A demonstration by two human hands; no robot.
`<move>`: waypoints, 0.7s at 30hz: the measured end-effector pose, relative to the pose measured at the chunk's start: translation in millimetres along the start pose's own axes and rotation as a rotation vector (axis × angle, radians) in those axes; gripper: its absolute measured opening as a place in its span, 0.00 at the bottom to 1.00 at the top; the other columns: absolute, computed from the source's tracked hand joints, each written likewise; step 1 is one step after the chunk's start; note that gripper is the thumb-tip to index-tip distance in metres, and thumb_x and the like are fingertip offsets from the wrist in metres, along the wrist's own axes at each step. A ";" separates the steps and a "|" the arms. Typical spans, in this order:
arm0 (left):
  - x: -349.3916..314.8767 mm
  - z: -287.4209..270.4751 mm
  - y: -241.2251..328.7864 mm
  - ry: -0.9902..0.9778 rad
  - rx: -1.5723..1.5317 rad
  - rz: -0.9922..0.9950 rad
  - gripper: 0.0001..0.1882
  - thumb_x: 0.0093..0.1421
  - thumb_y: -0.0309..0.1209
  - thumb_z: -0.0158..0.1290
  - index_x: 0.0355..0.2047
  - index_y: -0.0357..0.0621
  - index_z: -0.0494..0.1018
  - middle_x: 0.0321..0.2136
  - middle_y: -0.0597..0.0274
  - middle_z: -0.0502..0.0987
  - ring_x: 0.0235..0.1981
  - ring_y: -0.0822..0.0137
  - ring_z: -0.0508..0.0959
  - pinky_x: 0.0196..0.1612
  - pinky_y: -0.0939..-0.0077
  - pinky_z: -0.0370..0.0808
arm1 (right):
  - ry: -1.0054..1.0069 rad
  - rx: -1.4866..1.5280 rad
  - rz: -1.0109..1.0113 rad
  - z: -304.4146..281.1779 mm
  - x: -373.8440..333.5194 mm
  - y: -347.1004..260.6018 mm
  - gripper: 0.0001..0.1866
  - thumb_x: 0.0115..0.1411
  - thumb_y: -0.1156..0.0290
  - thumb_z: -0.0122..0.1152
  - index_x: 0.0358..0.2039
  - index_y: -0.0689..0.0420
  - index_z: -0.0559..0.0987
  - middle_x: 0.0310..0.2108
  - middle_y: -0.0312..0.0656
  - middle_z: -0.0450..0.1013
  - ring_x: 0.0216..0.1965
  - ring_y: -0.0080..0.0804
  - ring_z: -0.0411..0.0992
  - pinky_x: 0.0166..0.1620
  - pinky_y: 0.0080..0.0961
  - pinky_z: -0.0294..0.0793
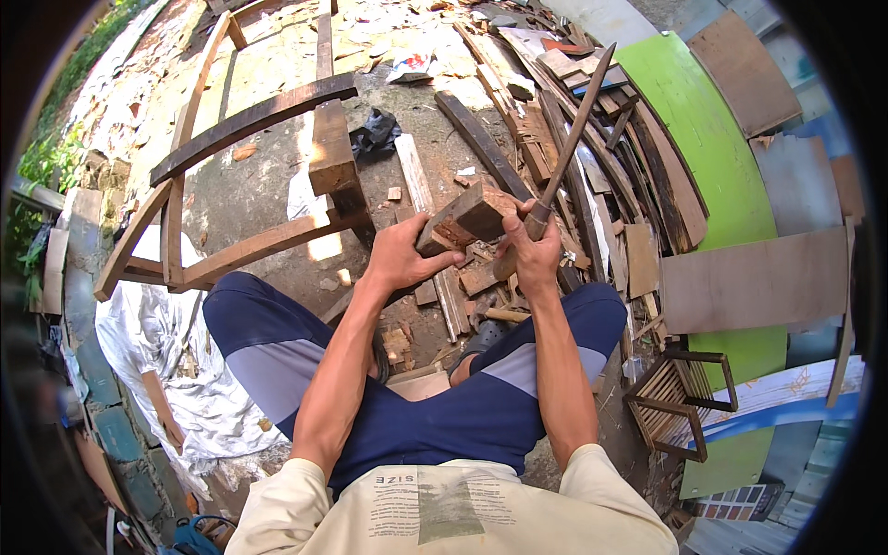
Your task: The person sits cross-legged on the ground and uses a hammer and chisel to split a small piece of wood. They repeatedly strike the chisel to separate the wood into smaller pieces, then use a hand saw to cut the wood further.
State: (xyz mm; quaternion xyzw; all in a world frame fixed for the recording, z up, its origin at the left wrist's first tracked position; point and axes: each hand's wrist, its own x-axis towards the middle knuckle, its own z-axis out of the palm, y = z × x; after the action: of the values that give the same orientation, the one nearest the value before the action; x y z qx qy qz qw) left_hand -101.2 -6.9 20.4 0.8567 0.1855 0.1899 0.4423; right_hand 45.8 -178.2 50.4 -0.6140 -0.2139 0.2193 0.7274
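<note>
My left hand is wrapped round one end of a thick brown wood block, thumb along its near side. The block is tilted in front of my knees, and its side facing me looks rough and reddish. A machete is in my right hand, its long dark blade slanting up and away to the right. Below that fist shows the wooden handle's end. My right fingers are close against the block's right end; whether they also grip it, I cannot tell.
A wooden frame with curved rails stands at the far left. Planks and scraps are piled at the right beside a green board. White sheeting lies left of my knee; a small slatted wooden piece stands at the right.
</note>
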 end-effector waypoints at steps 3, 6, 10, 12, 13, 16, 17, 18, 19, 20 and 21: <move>9.7 -13.8 28.6 0.241 0.065 0.123 0.33 0.46 0.55 0.72 0.39 0.40 0.78 0.28 0.53 0.83 0.28 0.57 0.84 0.32 0.67 0.78 | 0.039 0.120 -0.179 -6.7 9.9 -9.1 0.20 0.62 0.62 0.70 0.46 0.55 0.69 0.46 0.50 0.78 0.27 0.24 0.77 0.25 0.17 0.78; 23.8 -36.7 60.8 0.431 -0.010 0.229 0.30 0.48 0.48 0.74 0.42 0.40 0.77 0.29 0.53 0.84 0.28 0.59 0.85 0.33 0.69 0.80 | 0.122 0.123 -0.123 -21.1 15.9 -17.3 0.17 0.63 0.66 0.69 0.43 0.56 0.69 0.53 0.55 0.76 0.29 0.25 0.78 0.24 0.16 0.77; 46.9 -57.4 101.7 0.632 -0.182 0.295 0.28 0.52 0.42 0.72 0.43 0.39 0.72 0.31 0.55 0.84 0.32 0.65 0.86 0.35 0.71 0.81 | 0.155 0.142 -0.020 -34.9 14.6 -21.5 0.16 0.63 0.68 0.68 0.41 0.57 0.69 0.51 0.54 0.77 0.27 0.25 0.77 0.22 0.17 0.76; 51.4 -55.7 112.8 0.688 -0.193 0.239 0.25 0.57 0.35 0.69 0.48 0.38 0.70 0.39 0.56 0.82 0.39 0.68 0.83 0.41 0.74 0.80 | 0.130 0.154 0.025 -36.7 11.6 -20.1 0.13 0.65 0.70 0.66 0.41 0.56 0.68 0.51 0.55 0.77 0.27 0.24 0.77 0.22 0.17 0.76; 53.0 -51.7 114.0 0.725 -0.190 0.252 0.24 0.59 0.32 0.67 0.51 0.38 0.69 0.43 0.57 0.81 0.42 0.70 0.82 0.44 0.75 0.80 | 0.137 0.107 0.061 -36.6 10.3 -18.6 0.13 0.65 0.69 0.65 0.41 0.57 0.68 0.50 0.54 0.77 0.27 0.24 0.77 0.22 0.18 0.76; 51.5 -19.9 100.5 0.822 -0.394 0.116 0.25 0.61 0.33 0.65 0.52 0.35 0.68 0.48 0.54 0.78 0.48 0.69 0.79 0.50 0.74 0.77 | 0.142 -0.020 0.112 -33.6 5.3 -9.8 0.14 0.66 0.66 0.65 0.42 0.59 0.71 0.49 0.51 0.78 0.29 0.25 0.77 0.22 0.19 0.75; 47.9 -5.0 90.1 0.869 -0.440 0.111 0.25 0.62 0.33 0.65 0.52 0.35 0.68 0.48 0.54 0.77 0.48 0.69 0.79 0.51 0.74 0.76 | 0.108 -0.046 0.125 -32.3 3.9 -5.5 0.14 0.65 0.66 0.65 0.43 0.60 0.71 0.49 0.50 0.78 0.29 0.25 0.77 0.22 0.19 0.76; 41.5 11.0 77.3 0.881 -0.376 0.036 0.26 0.63 0.34 0.64 0.55 0.33 0.67 0.50 0.54 0.75 0.48 0.67 0.78 0.54 0.72 0.74 | 0.090 -0.073 0.139 -31.0 2.0 -0.5 0.15 0.65 0.66 0.65 0.44 0.60 0.71 0.50 0.49 0.78 0.30 0.25 0.77 0.23 0.20 0.76; 32.1 31.3 64.9 0.914 -0.492 -0.097 0.27 0.63 0.34 0.63 0.56 0.32 0.66 0.51 0.53 0.75 0.47 0.66 0.78 0.54 0.71 0.74 | 0.059 -0.101 0.180 -29.6 0.2 5.1 0.15 0.65 0.66 0.65 0.45 0.61 0.72 0.50 0.48 0.78 0.30 0.25 0.77 0.23 0.20 0.76; 22.6 49.8 51.8 0.960 -0.600 -0.180 0.28 0.64 0.34 0.63 0.57 0.32 0.66 0.51 0.53 0.75 0.47 0.65 0.77 0.54 0.70 0.73 | 0.041 -0.142 0.211 -28.6 -1.7 11.2 0.18 0.65 0.66 0.65 0.49 0.62 0.72 0.50 0.45 0.78 0.31 0.26 0.78 0.23 0.21 0.77; 14.3 61.7 36.1 0.978 -0.476 -0.278 0.28 0.65 0.34 0.62 0.58 0.31 0.66 0.52 0.52 0.75 0.49 0.65 0.77 0.56 0.69 0.72 | 0.034 -0.199 0.201 -27.4 -3.6 17.8 0.19 0.65 0.66 0.65 0.50 0.63 0.72 0.50 0.45 0.78 0.32 0.26 0.78 0.23 0.21 0.77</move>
State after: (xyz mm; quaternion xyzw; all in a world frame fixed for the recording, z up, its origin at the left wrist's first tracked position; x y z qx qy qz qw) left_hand -53.4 -61.9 19.5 0.5128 0.4322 0.5418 0.5066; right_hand 57.8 -199.5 28.5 -0.7049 -0.1596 0.2584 0.6410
